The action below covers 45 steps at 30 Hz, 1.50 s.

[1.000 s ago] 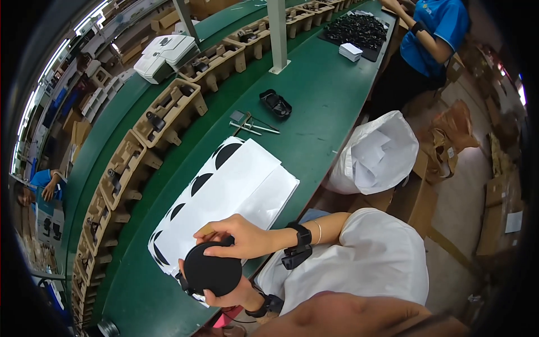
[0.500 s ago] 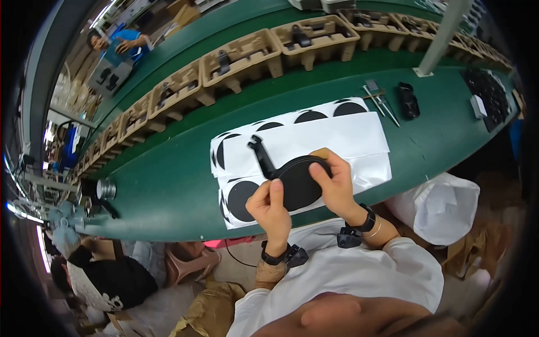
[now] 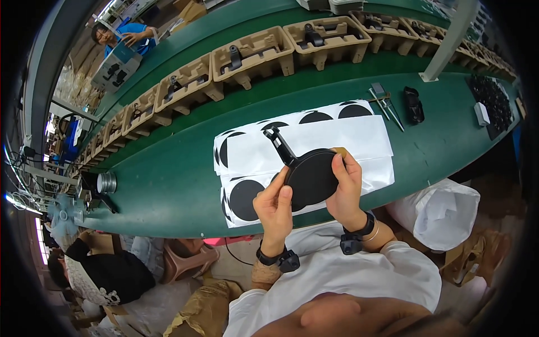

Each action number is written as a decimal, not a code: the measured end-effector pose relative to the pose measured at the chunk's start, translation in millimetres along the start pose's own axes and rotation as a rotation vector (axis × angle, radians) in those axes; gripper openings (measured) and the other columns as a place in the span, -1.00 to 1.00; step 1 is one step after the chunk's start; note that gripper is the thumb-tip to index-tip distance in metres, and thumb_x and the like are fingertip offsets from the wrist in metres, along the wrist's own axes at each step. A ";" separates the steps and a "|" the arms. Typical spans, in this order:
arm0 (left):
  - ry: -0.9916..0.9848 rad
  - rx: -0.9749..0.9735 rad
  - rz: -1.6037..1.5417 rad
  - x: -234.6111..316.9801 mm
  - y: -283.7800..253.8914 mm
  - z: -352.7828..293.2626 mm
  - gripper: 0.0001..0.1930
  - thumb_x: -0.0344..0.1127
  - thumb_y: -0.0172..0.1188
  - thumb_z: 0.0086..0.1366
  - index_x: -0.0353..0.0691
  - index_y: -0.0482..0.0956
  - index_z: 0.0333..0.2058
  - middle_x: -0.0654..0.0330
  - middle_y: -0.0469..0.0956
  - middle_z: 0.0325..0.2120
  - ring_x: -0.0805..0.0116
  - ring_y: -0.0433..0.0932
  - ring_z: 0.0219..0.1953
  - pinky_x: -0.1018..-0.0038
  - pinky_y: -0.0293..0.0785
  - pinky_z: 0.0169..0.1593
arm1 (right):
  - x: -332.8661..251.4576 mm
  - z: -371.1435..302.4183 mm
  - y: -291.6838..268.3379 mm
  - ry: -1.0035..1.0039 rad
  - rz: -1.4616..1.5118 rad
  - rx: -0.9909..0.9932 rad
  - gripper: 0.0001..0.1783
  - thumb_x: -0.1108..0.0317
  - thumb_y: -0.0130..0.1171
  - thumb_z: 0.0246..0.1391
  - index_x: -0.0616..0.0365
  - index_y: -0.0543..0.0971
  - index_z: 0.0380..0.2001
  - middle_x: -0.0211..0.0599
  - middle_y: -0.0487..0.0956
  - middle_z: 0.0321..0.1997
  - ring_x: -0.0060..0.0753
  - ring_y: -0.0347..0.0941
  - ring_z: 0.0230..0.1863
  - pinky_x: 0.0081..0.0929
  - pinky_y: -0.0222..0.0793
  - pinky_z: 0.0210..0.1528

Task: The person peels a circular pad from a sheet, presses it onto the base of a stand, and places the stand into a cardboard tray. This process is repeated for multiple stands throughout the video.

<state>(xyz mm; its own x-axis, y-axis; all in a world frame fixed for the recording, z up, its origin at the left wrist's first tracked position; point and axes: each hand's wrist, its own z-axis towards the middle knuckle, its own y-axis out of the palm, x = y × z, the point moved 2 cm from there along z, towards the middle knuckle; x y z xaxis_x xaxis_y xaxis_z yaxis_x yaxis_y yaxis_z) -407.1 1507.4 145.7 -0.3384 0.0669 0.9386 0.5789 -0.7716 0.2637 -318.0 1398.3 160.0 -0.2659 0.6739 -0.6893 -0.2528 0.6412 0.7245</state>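
Between my hands is a black round stand base (image 3: pixel 314 178) with a smooth flat face toward me. A short black arm juts from its rim to the upper left and ends in a forked tip. My left hand (image 3: pixel 273 212) pinches the base's left edge, thumb in front. At the opposite edge my right hand (image 3: pixel 346 191) grips the rim, its thumb upright along the side. Beneath lie white backing sheets (image 3: pixel 348 137) bearing several black round pads (image 3: pixel 245 200), some partly covered by white paper.
Moulded cardboard trays (image 3: pixel 254 56) with black parts line the green table's (image 3: pixel 163 180) far side. Thin metal tools (image 3: pixel 387 109), a black part (image 3: pixel 414 105) and a black pile (image 3: pixel 489 106) lie right. A metal tin (image 3: pixel 106 183) stands left. A co-worker (image 3: pixel 126 40) is at far left.
The base has moved slightly right and up, with its arm swinging along. My right thumb has slid off the face to the edge, and my left fingers have shifted along the rim.
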 end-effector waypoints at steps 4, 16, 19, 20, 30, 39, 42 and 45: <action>0.090 -0.065 0.077 6.1 3.8 -3.0 -0.56 -0.44 0.04 0.31 -0.48 0.33 0.13 0.20 0.57 -0.39 0.67 0.35 -0.48 0.74 0.20 -0.43 | -0.9 0.5 0.7 0.044 0.006 -0.027 -0.73 0.20 -0.04 0.29 0.21 0.45 -0.19 -0.36 0.56 -0.25 -0.57 0.49 -0.24 -0.61 0.41 -0.15; 0.130 -0.186 -0.023 -23.1 19.9 -21.3 -0.47 -0.62 0.01 0.23 -0.48 0.12 0.17 0.00 0.33 0.06 0.31 0.36 0.10 0.49 0.32 0.11 | 18.8 -0.6 9.2 0.210 0.182 0.096 -0.57 0.05 -0.16 0.32 0.21 0.42 -0.06 -0.30 0.53 -0.12 -0.47 0.48 -0.13 -0.47 0.42 -0.01; 0.085 -0.062 -0.056 -28.4 27.5 -27.5 -0.39 -0.67 -0.01 0.23 -0.44 -0.02 0.22 -0.04 0.27 0.11 0.28 0.36 0.11 0.46 0.34 0.13 | 18.8 -1.2 12.0 0.206 0.068 0.043 -0.58 0.09 -0.15 0.33 0.20 0.37 0.03 -0.29 0.48 -0.03 -0.49 0.44 -0.05 -0.51 0.39 0.02; 0.043 -0.088 -0.025 -32.6 22.5 -27.6 -0.34 -0.67 0.02 0.22 -0.43 -0.10 0.23 -0.07 0.17 0.15 0.20 0.31 0.17 0.37 0.34 0.16 | 23.2 -0.2 10.1 0.188 -0.074 -0.009 -0.59 0.13 -0.17 0.34 0.18 0.33 0.09 -0.28 0.44 0.02 -0.48 0.39 0.00 -0.52 0.34 0.07; 0.518 -0.060 0.803 -30.7 9.4 -11.2 -0.51 -0.61 0.08 0.12 -0.42 0.37 0.09 -0.20 0.50 -0.07 -0.09 0.54 -0.05 0.30 0.55 -0.15 | 10.5 -27.7 13.1 -0.184 -0.720 -0.359 -0.20 0.34 0.27 -0.01 0.39 0.16 0.25 0.04 0.34 0.21 -0.31 0.38 0.13 -0.38 0.31 0.12; 0.698 -0.197 0.798 -32.6 -1.4 5.3 -0.59 -0.53 0.20 0.05 -0.35 0.53 -0.05 -0.10 0.46 0.03 -0.12 0.45 0.07 0.20 0.44 0.05 | -31.9 39.3 -9.2 -0.071 -0.600 -0.392 -0.46 0.56 0.01 0.15 0.37 0.21 0.20 -0.13 0.36 0.19 -0.36 0.23 0.26 -0.41 0.08 0.30; 0.276 -0.156 1.002 -39.6 -8.2 10.7 -0.47 -0.29 0.24 0.10 -0.28 0.42 0.08 -0.10 0.17 0.24 -0.18 0.04 0.32 -0.03 0.00 0.28 | -63.1 105.5 16.1 -0.322 -0.948 -0.424 -0.48 0.64 0.01 0.08 0.37 0.29 0.16 -0.13 0.39 0.19 -0.40 0.28 0.22 -0.49 0.13 0.26; 0.278 -0.213 1.194 -38.1 -4.6 9.6 -0.48 -0.20 0.23 0.12 -0.24 0.45 0.06 -0.06 0.24 0.21 -0.17 0.08 0.30 -0.05 0.01 0.27 | -73.4 192.9 51.5 -0.758 -1.438 -0.380 -0.56 0.58 0.09 0.02 0.25 0.46 0.03 -0.03 0.58 -0.08 -0.24 0.53 -0.06 -0.46 0.39 -0.03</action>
<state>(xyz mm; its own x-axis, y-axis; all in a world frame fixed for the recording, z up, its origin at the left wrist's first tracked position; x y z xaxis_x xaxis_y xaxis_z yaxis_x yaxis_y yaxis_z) -389.7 1514.4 110.8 0.1565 -0.8630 0.4804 0.5094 -0.3462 -0.7878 -132.1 1452.6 247.8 0.8197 -0.2598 -0.5105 -0.1016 0.8111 -0.5760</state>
